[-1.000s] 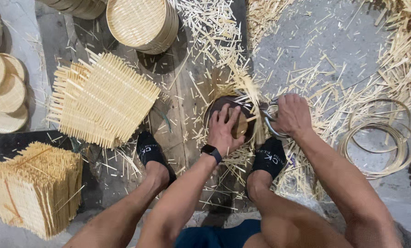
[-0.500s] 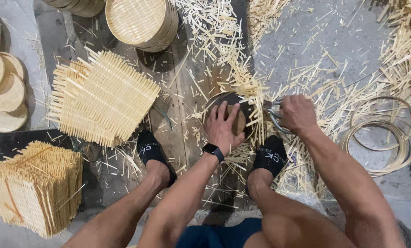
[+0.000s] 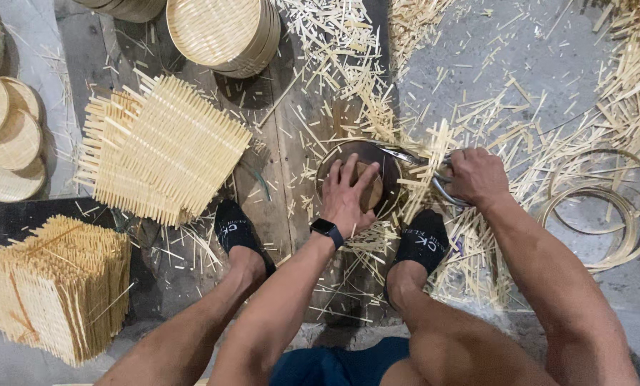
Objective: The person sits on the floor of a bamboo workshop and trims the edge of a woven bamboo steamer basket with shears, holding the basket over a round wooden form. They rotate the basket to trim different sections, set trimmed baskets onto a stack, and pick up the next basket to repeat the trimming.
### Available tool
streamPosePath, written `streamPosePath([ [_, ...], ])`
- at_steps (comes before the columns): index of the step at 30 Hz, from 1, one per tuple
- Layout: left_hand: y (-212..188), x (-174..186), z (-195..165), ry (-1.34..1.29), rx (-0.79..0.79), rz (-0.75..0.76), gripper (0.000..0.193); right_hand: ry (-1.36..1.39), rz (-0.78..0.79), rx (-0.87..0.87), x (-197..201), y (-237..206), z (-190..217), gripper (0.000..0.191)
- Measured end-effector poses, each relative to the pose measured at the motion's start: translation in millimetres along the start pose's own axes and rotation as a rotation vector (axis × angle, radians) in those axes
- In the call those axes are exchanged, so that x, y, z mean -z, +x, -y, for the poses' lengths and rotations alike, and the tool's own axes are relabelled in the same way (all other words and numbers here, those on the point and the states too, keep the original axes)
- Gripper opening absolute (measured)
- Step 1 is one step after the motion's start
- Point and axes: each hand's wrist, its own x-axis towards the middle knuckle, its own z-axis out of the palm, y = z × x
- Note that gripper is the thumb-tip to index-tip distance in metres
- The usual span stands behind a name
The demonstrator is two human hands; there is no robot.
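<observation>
We are pressing our left hand (image 3: 348, 196), fingers spread flat, on a round woven mat (image 3: 366, 187) between our feet. Our right hand (image 3: 477, 175) is gripping shears (image 3: 423, 168) at its right edge. Bamboo offcuts (image 3: 470, 129) are surrounding it; square woven mats (image 3: 163, 146) are lying left.

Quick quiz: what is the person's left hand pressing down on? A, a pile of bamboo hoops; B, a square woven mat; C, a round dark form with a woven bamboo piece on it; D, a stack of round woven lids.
C: the left hand lies flat on the round dark form, while the right hand holds metal shears at its edge.
</observation>
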Motion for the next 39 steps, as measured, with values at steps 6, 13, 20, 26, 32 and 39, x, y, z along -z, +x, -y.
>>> streamPosePath([
  [6, 4.5, 11.0, 3.9, 0.088, -0.135, 0.159, 0.112, -0.176, 0.042, 0.034, 8.2, 16.1, 19.5, 0.055],
  [13, 19.1, 18.5, 26.9, 0.104, -0.28, 0.305, 0.117, 0.23, 0.232, -0.254, -17.2, 11.4, -26.1, 0.045],
  [20, 42.3, -15.9, 72.1, -0.269, 0.396, -0.3, 0.052, 0.338, 0.051, -0.725, -34.3, -4.6, -36.0, 0.09],
  [26, 81.1, -53.8, 81.6, -0.664, 0.416, -0.363, 0.035, 1.181, 0.133, -0.267, -39.7, -10.3, 40.1, 0.039],
  [32, 91.6, -65.1, 67.5, -0.498, 0.514, -0.331, 0.027, 1.411, 0.117, -0.472, -52.8, 12.7, 63.8, 0.024],
  [39, 82.2, -60.2, 72.1, -0.518, 0.396, -0.457, 0.039, 1.272, 0.155, -0.486, -27.8, -3.8, 68.1, 0.027],
])
